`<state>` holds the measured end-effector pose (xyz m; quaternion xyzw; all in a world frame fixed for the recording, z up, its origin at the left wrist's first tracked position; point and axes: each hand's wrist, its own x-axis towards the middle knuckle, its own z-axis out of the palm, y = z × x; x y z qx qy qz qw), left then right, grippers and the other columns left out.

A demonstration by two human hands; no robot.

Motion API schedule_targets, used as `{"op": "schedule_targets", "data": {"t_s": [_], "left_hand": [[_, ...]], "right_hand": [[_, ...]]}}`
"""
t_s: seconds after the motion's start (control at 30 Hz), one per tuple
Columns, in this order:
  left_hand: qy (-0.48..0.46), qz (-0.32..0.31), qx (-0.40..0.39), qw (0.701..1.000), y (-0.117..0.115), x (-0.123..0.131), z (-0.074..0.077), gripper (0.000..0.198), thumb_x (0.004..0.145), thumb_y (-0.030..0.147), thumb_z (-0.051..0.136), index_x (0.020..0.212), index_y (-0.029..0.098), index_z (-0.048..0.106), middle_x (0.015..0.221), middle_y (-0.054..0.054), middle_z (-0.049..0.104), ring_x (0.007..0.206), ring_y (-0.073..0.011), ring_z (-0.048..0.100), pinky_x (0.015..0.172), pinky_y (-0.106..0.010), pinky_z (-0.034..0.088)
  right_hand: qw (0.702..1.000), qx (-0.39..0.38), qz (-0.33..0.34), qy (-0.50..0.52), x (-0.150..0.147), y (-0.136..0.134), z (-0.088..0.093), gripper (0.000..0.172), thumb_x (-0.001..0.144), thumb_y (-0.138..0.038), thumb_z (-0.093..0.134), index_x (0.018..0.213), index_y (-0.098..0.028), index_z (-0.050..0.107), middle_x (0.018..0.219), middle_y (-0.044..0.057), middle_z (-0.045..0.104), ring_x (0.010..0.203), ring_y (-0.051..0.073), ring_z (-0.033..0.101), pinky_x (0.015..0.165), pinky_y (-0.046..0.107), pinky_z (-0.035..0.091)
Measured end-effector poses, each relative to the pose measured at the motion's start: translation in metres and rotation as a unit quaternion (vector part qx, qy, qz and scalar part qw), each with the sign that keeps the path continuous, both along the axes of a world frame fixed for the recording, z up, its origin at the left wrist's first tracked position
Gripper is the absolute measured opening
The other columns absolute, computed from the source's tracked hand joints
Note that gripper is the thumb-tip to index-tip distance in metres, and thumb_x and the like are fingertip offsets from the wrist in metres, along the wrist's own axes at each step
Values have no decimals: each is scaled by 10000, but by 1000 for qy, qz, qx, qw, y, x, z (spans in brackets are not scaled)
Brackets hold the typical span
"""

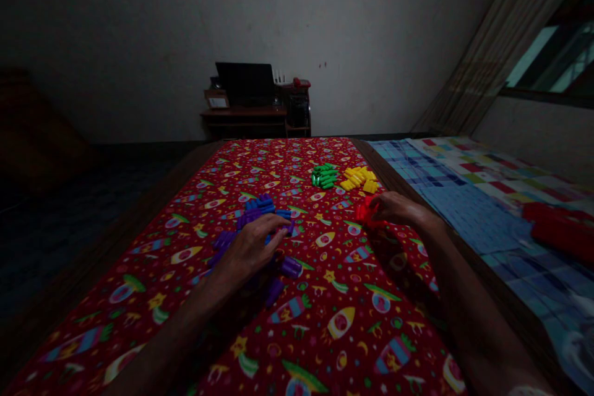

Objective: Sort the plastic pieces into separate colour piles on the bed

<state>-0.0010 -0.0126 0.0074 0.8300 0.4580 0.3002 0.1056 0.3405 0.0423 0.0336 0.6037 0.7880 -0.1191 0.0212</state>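
Observation:
My left hand [253, 244] lies flat, fingers stretched, on a heap of purple and blue plastic pieces [257, 210] on a red rocket-print cloth [325, 315]. My right hand [399, 207] rests further right, its fingers curled around a small cluster of red pieces [366, 213]. Beyond the hands sit a green pile [323, 176] and a yellow pile [358, 179], side by side and untouched. A few loose purple pieces [290, 267] lie just right of my left wrist.
The cloth covers a low table with a dark wooden edge [394, 179]. A blue checked mattress [473, 210] with a red bolster [557, 229] lies to the right. A desk with a laptop [245, 83] stands at the far wall. The room is dim.

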Motion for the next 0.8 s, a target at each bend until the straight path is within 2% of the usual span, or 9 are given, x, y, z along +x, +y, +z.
{"op": "schedule_targets", "data": {"t_s": [0.17, 0.27, 0.37, 0.47, 0.57, 0.63, 0.67, 0.73, 0.8], "left_hand": [[6, -10, 1, 1000, 1, -5, -2, 278, 895, 341, 432, 966, 193, 657, 1020, -78, 709, 957, -211, 667, 863, -332, 517], [14, 0, -3, 1000, 5, -13, 4, 306, 887, 358, 425, 970, 186, 664, 1032, -85, 707, 966, -218, 662, 875, -342, 508], [30, 37, -10, 999, 14, -29, 12, 343, 878, 397, 420, 972, 183, 671, 1040, -90, 704, 965, -226, 656, 903, -353, 494], [52, 83, -26, 995, 19, -51, 18, 397, 875, 447, 406, 1018, 182, 665, 1080, -98, 692, 1005, -234, 637, 950, -372, 471], [71, 105, -17, 992, 2, -66, 10, 500, 879, 509, 403, 1207, 182, 590, 1263, -123, 606, 1167, -264, 555, 1016, -422, 427], [106, 87, 10, 991, -23, -65, -4, 591, 870, 535, 442, 1355, 198, 476, 1435, -140, 452, 1317, -310, 413, 1072, -492, 356], [136, 59, 25, 989, -37, -61, -12, 613, 862, 538, 473, 1391, 229, 437, 1490, -134, 375, 1363, -338, 339, 1090, -542, 306], [203, -15, 42, 978, -64, -48, -31, 617, 851, 523, 528, 1420, 331, 387, 1546, -81, 281, 1412, -363, 220, 1111, -617, 191], [242, -64, 65, 966, -78, -34, -46, 594, 873, 473, 530, 1430, 374, 351, 1555, -39, 267, 1426, -350, 182, 1122, -634, 111]], "right_hand": [[989, 39, -87, -114, -14, -9, 2, 261, 810, -282, 603, 1040, -192, 686, 1079, 134, 678, 924, 242, 642, 653, 272, 407], [984, 69, -97, -129, -14, -15, 9, 259, 837, -340, 585, 1038, -203, 674, 1069, 132, 673, 903, 239, 639, 629, 272, 378], [986, 122, -67, -90, -19, -20, 16, 222, 880, -342, 531, 941, -191, 681, 934, 113, 691, 781, 192, 631, 577, 257, 330], [985, 169, 20, 1, -38, -28, 13, 258, 917, -308, 468, 863, -168, 679, 764, 85, 679, 655, 157, 594, 556, 254, 316], [964, 181, 136, 137, -72, -35, -7, 317, 952, -303, 405, 878, -161, 679, 751, 75, 676, 659, 147, 598, 607, 240, 384], [936, 184, 201, 222, -98, -35, -30, 338, 967, -351, 382, 1031, -168, 658, 944, 102, 689, 827, 170, 632, 731, 257, 452], [924, 187, 224, 248, -110, -31, -41, 360, 968, -375, 377, 1141, -172, 619, 1085, 125, 662, 959, 191, 621, 823, 288, 465], [914, 181, 242, 270, -135, -16, -63, 448, 962, -422, 373, 1320, -183, 500, 1329, 159, 526, 1205, 228, 511, 984, 371, 425], [924, 156, 218, 273, -158, 9, -78, 523, 958, -457, 353, 1399, -183, 416, 1444, 172, 407, 1341, 258, 373, 1076, 450, 343]]}}
